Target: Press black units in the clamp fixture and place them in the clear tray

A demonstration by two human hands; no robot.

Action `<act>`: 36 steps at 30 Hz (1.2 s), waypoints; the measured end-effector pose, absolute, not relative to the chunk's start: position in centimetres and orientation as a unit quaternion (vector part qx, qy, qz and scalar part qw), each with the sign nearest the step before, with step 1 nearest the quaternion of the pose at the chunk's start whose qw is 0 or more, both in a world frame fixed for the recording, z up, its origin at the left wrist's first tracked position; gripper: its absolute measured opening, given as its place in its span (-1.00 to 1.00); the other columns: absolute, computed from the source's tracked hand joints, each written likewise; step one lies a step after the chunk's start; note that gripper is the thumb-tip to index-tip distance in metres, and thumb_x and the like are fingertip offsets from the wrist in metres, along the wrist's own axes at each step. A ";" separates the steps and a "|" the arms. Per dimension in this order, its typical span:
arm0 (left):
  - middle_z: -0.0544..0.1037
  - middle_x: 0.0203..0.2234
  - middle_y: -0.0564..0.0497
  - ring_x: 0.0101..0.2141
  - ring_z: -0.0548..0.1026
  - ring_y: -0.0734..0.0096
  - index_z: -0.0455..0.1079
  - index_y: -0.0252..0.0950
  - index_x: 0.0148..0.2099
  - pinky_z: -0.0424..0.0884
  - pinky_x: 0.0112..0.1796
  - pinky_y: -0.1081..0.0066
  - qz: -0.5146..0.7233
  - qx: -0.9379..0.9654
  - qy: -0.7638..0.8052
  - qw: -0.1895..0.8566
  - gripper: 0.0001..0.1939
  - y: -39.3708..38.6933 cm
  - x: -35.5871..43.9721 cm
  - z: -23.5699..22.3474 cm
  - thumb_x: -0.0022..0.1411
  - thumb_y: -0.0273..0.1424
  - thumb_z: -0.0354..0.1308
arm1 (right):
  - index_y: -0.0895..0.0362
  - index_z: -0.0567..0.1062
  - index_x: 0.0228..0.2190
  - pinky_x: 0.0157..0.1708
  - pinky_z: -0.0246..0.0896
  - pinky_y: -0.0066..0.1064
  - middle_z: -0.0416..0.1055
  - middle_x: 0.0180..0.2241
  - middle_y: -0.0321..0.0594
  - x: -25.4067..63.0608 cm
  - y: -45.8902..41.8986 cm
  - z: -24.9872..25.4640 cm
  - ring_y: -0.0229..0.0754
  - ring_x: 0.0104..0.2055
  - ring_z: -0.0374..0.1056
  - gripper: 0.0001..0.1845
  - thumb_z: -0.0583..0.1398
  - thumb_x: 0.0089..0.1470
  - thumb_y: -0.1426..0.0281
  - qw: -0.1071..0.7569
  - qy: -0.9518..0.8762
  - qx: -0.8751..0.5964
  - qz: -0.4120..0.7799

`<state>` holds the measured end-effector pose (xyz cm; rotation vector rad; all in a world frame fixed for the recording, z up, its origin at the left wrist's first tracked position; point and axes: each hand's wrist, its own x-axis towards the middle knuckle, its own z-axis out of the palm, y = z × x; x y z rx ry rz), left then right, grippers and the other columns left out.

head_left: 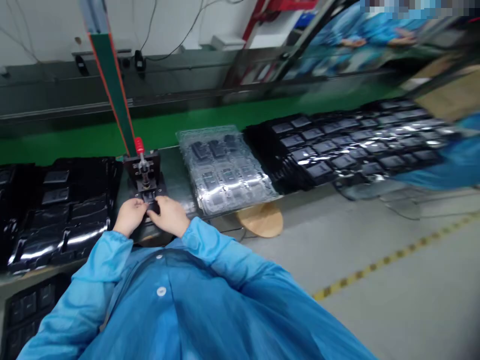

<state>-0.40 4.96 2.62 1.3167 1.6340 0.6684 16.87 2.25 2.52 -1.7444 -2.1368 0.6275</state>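
Note:
My left hand [130, 216] and my right hand [169, 215] meet at the front of a press fixture with a toggle clamp [144, 170], whose handle is red and stands upright. Between my fingertips is a small black part [153, 206], lying at the fixture's base. Both hands are closed, thumbs and fingers pinching it from either side. The part is blurred and partly covered by my fingers, so its exact kind does not show.
Black trays with flat dark pieces [56, 195] lie to the left. Stacked clear trays [228, 172] stand right of the fixture, then rows of black trays [345, 145]. A round wooden stool [261, 220] sits under the bench edge. Co-workers' blue sleeves [446, 162] show at right.

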 end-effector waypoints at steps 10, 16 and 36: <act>0.44 -0.59 0.11 -0.53 0.35 0.43 0.47 -0.26 -0.35 0.22 -0.49 0.46 0.353 0.473 0.592 0.549 -0.50 0.6 3.0 5.5 0.03 0.10 0.39 | 0.13 0.52 0.05 -0.01 0.49 -0.13 0.56 -0.03 0.00 20.3 -0.5 5.6 0.09 -0.04 0.55 -0.46 0.34 0.09 0.16 0.232 -0.720 -0.613 0.229; 0.63 -0.35 -0.04 -0.32 0.54 0.26 0.56 -0.27 -0.10 0.43 -0.27 0.35 0.292 0.500 0.522 0.626 -0.39 -2.1 4.8 5.3 0.05 0.14 0.41 | 0.14 0.53 0.08 0.00 0.47 -0.18 0.59 -0.06 -0.05 28.9 -1.0 6.4 0.02 -0.05 0.53 -0.44 0.35 0.05 0.26 0.302 -0.674 -0.644 0.200; 0.71 -0.10 -0.01 0.05 0.66 -0.09 0.62 0.29 -0.13 0.52 0.15 0.03 0.231 0.497 0.601 0.582 -0.59 -7.7 -0.9 2.1 0.03 0.27 0.32 | 0.30 0.61 0.04 0.12 0.37 -0.28 0.60 0.06 0.20 48.2 25.1 6.8 0.08 0.11 0.53 -0.52 0.26 0.29 0.18 0.108 -0.548 -0.826 0.079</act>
